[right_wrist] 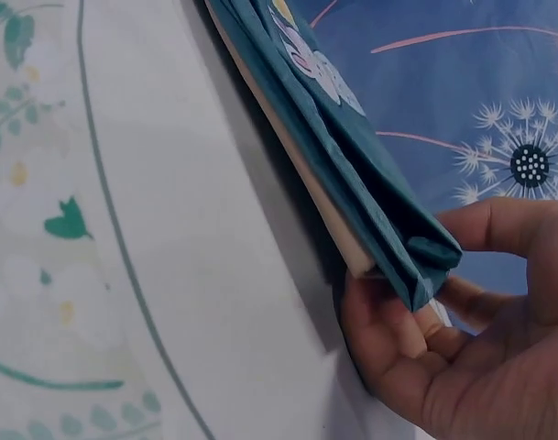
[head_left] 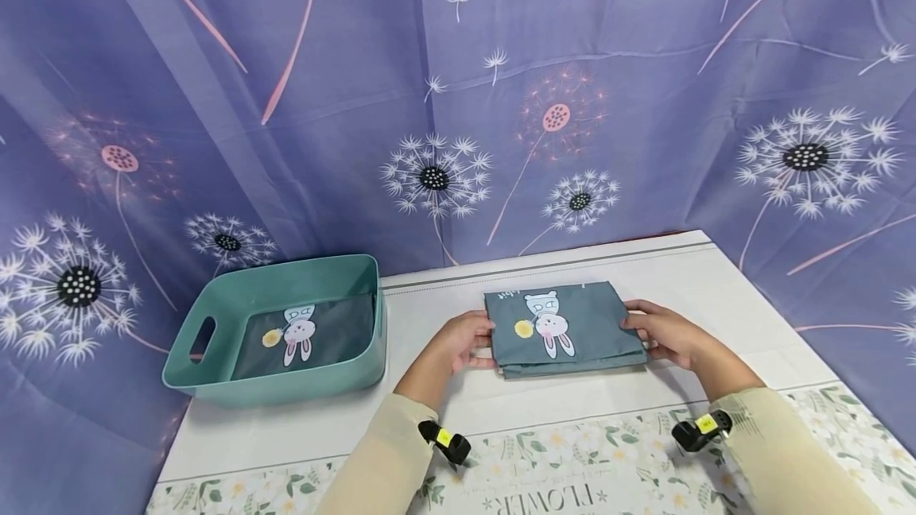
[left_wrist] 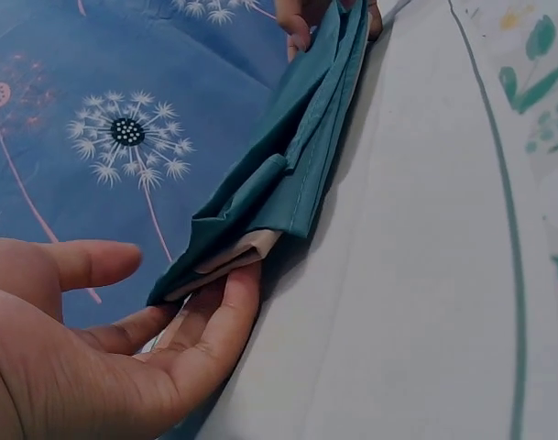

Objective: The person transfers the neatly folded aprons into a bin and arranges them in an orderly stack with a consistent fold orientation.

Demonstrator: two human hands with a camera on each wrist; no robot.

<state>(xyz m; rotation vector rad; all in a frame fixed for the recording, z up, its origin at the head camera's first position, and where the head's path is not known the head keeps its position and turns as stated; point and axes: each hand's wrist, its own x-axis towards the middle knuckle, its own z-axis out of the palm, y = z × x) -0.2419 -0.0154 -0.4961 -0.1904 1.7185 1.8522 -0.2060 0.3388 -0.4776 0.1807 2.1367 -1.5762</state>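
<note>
A folded dark green cloth [head_left: 594,328] with a rabbit print lies level between both hands, close over the table. Cream-coloured layers show along its underside in the wrist views. At its left end, my left hand [head_left: 458,338] has its fingertips [left_wrist: 242,289] under the lower layers, while the thumb [left_wrist: 100,264] stretches out straight, apart from the cloth. Across from it, my right hand [head_left: 669,334] pinches the other end, the thumb [right_wrist: 485,225] at the upper edge and the fingers bent underneath.
To the left stands a green plastic bin [head_left: 286,397] with a handle hole; a similar rabbit-print cloth [head_left: 332,332] lies flat in it. A white, flower-bordered covering [head_left: 436,400] spans the table. Behind hangs a purple dandelion curtain [head_left: 343,86].
</note>
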